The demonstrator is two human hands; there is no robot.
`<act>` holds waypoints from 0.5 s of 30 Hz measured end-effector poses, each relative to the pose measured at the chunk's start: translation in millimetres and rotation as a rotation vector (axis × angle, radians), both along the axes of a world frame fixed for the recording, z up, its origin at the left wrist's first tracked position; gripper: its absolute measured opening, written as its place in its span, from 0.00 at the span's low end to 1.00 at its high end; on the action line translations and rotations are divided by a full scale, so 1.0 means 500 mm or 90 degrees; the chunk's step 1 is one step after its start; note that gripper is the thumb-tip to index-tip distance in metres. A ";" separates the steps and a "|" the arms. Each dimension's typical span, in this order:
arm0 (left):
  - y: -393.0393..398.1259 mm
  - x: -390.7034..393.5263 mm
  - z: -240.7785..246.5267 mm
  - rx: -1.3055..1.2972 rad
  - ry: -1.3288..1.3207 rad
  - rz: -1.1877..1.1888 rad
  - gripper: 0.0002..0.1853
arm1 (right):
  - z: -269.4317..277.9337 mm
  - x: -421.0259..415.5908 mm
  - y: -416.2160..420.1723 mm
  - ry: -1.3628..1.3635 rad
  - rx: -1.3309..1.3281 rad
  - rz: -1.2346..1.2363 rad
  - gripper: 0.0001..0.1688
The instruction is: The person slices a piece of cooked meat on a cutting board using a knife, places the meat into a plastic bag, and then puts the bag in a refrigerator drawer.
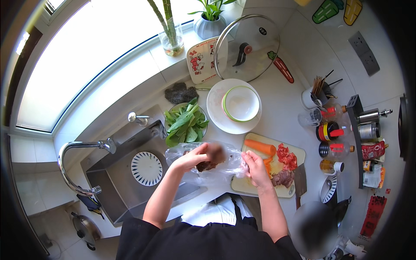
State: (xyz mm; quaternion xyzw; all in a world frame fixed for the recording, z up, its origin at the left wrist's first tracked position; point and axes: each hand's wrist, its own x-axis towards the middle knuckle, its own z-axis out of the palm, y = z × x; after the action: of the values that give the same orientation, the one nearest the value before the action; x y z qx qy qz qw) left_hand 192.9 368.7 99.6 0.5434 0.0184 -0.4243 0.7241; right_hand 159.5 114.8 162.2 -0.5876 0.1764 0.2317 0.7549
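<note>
My left hand [192, 158] pinches a dark brown piece of food [215, 154], blurred in the picture, above a thin clear plastic bag [224, 172]. More dark brown pieces [206, 166] show below the fingers; their exact kind is not clear. The bag's gathered right end is in my right hand [257, 169]. Just right of that hand lies a cream cutting board [239, 184]. On it are a peeled carrot length [260, 147], orange shreds [267, 166], chopped red pieces [286, 156] and sliced meat [283, 178]. A cleaver [300, 180] rests at the board's right edge.
The steel sink [113, 185] on the left holds a patterned plate [146, 168] under a curved faucet [61, 162]. Leafy greens [187, 125] fill a dish behind the bag, beside stacked bowls [242, 104]. A glass lid [260, 48] leans behind; bottles [334, 149] line the right.
</note>
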 end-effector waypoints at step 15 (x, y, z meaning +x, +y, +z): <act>-0.011 -0.028 0.107 0.446 -0.532 -0.233 0.15 | -0.023 -0.060 -0.039 -0.072 -0.056 -0.031 0.08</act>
State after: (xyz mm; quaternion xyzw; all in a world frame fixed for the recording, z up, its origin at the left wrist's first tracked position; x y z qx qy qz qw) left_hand 178.8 362.9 153.2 0.8666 -0.2245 -0.2603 0.3616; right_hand 129.5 95.5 150.9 -0.6281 0.1581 0.1716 0.7423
